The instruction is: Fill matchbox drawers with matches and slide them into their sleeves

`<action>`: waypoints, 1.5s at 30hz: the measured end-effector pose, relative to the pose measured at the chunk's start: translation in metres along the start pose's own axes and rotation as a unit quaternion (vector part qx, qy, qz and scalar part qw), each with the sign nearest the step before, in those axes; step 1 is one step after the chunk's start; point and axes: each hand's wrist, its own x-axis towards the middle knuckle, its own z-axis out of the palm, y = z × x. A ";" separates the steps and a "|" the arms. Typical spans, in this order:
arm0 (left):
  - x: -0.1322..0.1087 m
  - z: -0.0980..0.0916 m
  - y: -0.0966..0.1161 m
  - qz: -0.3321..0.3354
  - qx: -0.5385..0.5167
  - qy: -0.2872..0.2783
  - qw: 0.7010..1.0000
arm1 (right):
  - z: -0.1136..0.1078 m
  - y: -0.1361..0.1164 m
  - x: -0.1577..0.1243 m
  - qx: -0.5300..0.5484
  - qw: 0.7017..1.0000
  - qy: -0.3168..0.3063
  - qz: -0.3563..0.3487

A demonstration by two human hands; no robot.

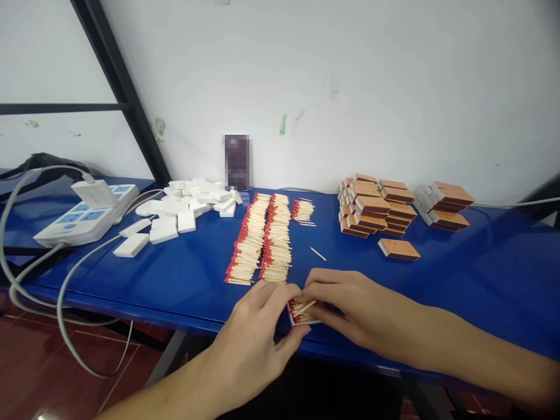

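Observation:
A small white tray (294, 318) filled with red-tipped matches (303, 310) lies near the table's front edge. My left hand (265, 329) holds the tray from the left, thumb at its near side and fingers at its far side. From the right, my right hand (339, 300) has its fingers bent over the matches; whether it pinches any is hidden. Beyond my hands lie two long rows of matches (247, 239), a smaller pile (303, 212) and a single loose match (318, 254).
White trays (186, 204) are heaped at the left, beside a power strip (87, 216) with cables. Orange matchboxes (371, 204) are stacked at the right, with one box (399, 249) in front and another stack (450, 204) farther right. A blurred upright dark object (237, 162) leans on the wall.

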 end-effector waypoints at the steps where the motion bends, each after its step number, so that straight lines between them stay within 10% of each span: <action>1: 0.000 0.000 0.000 0.002 0.003 0.001 1.000 | -0.003 0.001 0.000 0.008 1.000 -0.004 0.000; 45: 0.000 0.002 -0.005 0.064 0.010 0.026 0.998 | -0.020 0.027 0.011 0.011 0.996 0.088 0.033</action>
